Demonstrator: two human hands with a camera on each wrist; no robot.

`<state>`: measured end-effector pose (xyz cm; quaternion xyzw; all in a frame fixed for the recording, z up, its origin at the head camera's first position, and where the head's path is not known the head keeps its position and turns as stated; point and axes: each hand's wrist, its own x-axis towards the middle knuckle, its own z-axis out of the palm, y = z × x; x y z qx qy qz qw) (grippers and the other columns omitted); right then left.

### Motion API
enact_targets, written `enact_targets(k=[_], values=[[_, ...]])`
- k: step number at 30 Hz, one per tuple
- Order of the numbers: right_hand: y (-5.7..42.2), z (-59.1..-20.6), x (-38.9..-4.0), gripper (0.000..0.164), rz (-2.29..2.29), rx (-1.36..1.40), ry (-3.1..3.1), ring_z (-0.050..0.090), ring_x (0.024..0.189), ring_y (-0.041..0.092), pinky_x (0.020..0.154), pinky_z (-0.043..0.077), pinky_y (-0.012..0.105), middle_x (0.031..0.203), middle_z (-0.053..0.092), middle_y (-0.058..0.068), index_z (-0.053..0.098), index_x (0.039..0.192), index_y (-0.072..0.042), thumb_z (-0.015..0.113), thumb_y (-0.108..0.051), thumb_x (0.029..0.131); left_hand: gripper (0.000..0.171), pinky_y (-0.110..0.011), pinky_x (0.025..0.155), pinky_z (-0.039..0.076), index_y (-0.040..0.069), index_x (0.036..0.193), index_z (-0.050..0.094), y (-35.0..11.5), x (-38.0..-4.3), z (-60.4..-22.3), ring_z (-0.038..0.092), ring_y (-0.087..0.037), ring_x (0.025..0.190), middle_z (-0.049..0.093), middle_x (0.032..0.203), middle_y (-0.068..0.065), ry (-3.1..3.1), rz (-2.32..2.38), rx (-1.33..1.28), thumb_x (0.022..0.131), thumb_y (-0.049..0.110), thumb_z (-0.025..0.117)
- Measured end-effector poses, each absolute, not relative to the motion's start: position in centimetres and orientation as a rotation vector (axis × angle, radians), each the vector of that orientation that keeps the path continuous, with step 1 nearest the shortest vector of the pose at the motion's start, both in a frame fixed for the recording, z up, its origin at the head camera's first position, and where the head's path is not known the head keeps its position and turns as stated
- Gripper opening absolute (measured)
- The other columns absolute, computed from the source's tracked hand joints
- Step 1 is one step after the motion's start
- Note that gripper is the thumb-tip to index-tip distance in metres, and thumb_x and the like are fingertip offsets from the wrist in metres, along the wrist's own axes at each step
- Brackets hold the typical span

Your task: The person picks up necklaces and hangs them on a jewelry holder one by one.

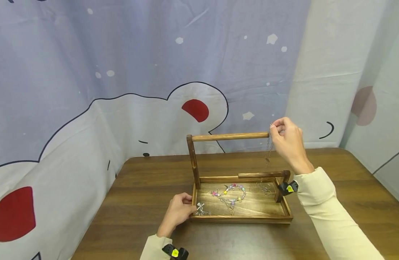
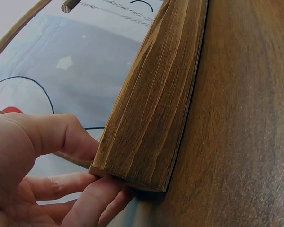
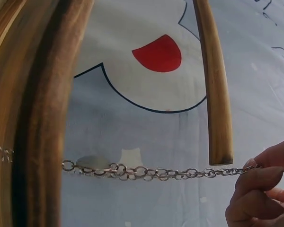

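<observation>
My right hand (image 1: 288, 141) pinches one end of a silver chain necklace (image 3: 163, 174) between thumb and fingertips. The chain hangs just beyond the free end of the upper wooden bar (image 1: 230, 136), with a small pale pendant (image 3: 92, 163) lower on it. My left hand (image 1: 179, 209) grips the left end of the wooden jewelry stand, whose tray (image 1: 241, 219) has low walls. In the left wrist view, thumb and fingers close round the tray's corner. Inside lie a beaded bracelet (image 1: 235, 186), a silver chain (image 1: 203, 212) at left and a thin chain (image 1: 266, 188) at right.
A shorter, lower bar (image 1: 262, 175) extends leftward from the post at the tray's right end. The stand sits on a brown wooden table (image 1: 147, 180). Behind hangs a printed curtain (image 1: 137, 47). Cream sleeves (image 1: 329, 206) and black wrist straps cover my forearms.
</observation>
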<state>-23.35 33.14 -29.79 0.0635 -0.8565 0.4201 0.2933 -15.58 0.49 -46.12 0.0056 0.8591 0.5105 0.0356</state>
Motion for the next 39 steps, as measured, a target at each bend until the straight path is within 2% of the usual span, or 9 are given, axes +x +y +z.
enact_targets(k=[25,39], values=[[31.5,-29.6,-23.6,0.013,1.107,0.271,-2.285,0.053,0.052,0.010,0.048,0.041,0.020,0.072,0.060,0.009,0.057,0.088,-0.001,0.050,-0.012,0.088,0.031,-0.029,0.054,0.051,-0.006,0.097,0.059,0.4,-15.6,-46.2,0.063,-0.017,0.074,0.064,0.087,-0.014,2.646,1.557,0.017,0.069,0.004,0.066],[29.8,-29.8,-23.6,0.012,1.120,0.335,-2.274,0.055,0.053,0.015,0.048,0.041,0.021,0.071,0.062,0.009,0.057,0.088,-0.001,0.051,-0.011,0.088,0.030,-0.029,0.054,0.051,-0.006,0.099,0.059,0.4,-15.6,-46.1,0.063,-0.017,0.074,0.063,0.087,-0.012,2.641,1.547,0.013,0.071,0.004,0.066]])
